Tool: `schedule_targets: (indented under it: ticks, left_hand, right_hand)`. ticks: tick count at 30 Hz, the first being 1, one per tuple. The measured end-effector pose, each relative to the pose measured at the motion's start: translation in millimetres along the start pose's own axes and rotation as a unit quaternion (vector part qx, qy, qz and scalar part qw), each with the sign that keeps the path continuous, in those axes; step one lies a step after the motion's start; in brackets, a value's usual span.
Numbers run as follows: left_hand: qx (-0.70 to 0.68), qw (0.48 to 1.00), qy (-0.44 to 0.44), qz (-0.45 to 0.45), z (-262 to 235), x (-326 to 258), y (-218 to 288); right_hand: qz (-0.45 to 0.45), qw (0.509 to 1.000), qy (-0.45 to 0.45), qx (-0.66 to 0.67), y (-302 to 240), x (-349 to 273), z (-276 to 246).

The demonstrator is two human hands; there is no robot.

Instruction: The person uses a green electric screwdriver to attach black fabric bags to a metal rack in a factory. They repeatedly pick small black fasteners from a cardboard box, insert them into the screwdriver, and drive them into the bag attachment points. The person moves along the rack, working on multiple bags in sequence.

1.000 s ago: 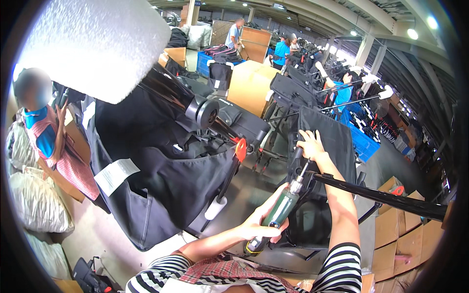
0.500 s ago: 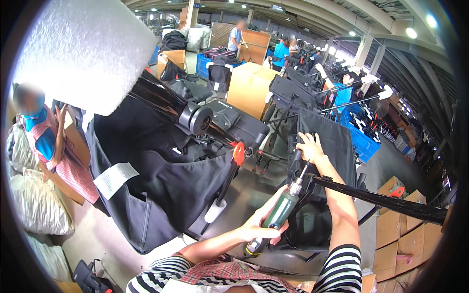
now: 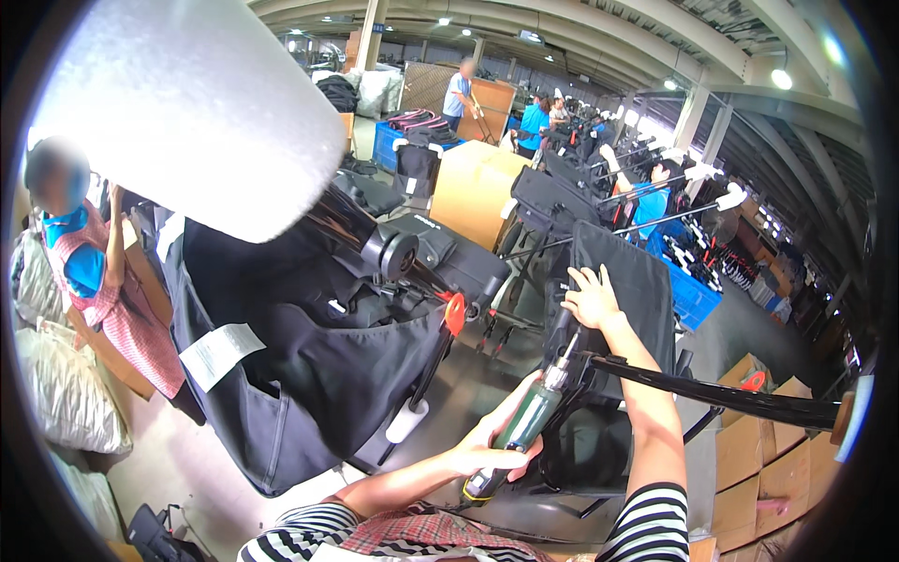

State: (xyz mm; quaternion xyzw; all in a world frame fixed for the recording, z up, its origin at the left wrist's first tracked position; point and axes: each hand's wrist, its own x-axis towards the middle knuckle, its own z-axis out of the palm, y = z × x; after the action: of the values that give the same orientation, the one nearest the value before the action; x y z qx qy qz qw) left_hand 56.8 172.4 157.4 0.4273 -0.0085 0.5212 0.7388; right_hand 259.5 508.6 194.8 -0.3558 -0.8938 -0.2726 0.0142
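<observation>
My left hand (image 3: 496,445) is wrapped round a green electric screwdriver (image 3: 527,420), its bit pointing up and away from me. The bit reaches a black frame part (image 3: 564,323); whether it sits in a screw is too small to tell. Fingers spread, my right hand (image 3: 592,300) rests against the upper end of that frame, over a black fabric panel (image 3: 632,267). A curved black tube (image 3: 721,382) passes by my right forearm. To the left stands a stroller-like frame with a large black fabric body (image 3: 318,384), a white label (image 3: 220,356) and a red lever (image 3: 454,314).
White foam wrapping (image 3: 206,103) covers a tube end at upper left. A co-worker (image 3: 89,272) stands at the left beside white sacks (image 3: 75,403). Cardboard boxes (image 3: 773,487) are stacked at lower right. A large carton (image 3: 478,183) and a blue crate (image 3: 693,304) stand beyond.
The screwdriver and both hands have shifted slightly left and down in the view. My right hand's fingers look more spread. The foam wrapping reaches further right and down.
</observation>
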Motion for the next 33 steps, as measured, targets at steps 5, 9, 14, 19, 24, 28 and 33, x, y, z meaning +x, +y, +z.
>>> schedule_targets:
  ticks: [5,9,14,19,24,28,33]
  left_hand:
    - [0.015,1.000,0.011,0.018,12.2,-8.1,3.9]
    - [0.003,0.999,0.018,0.040,28.2,-18.8,0.5]
    - [0.000,0.998,0.013,0.055,48.5,-33.6,-8.3]
    - [-0.007,0.998,0.042,0.056,78.9,-53.0,-11.2]
    - [-0.010,0.991,0.073,0.115,99.1,-78.8,-6.1]
    - [-0.021,0.983,0.047,0.175,117.0,-84.4,-7.6]
    - [-0.034,0.977,0.034,0.209,118.8,-100.2,-13.9]
  right_hand:
    - [-0.019,0.997,0.040,-0.067,-1.3,-22.3,-71.9]
    - [-0.053,0.990,0.095,-0.086,-14.8,-60.7,-138.9]
    - [-0.062,0.976,0.165,-0.130,-40.5,-128.6,-219.6]
    - [-0.033,0.939,0.280,-0.198,-69.6,-221.3,-283.6]
    - [-0.127,0.949,0.259,-0.128,-130.5,-281.2,-327.0]
    - [-0.210,0.970,0.012,0.122,-179.4,-336.9,-304.3]
    - [-0.211,0.919,-0.079,0.323,-229.2,-365.7,-194.3]
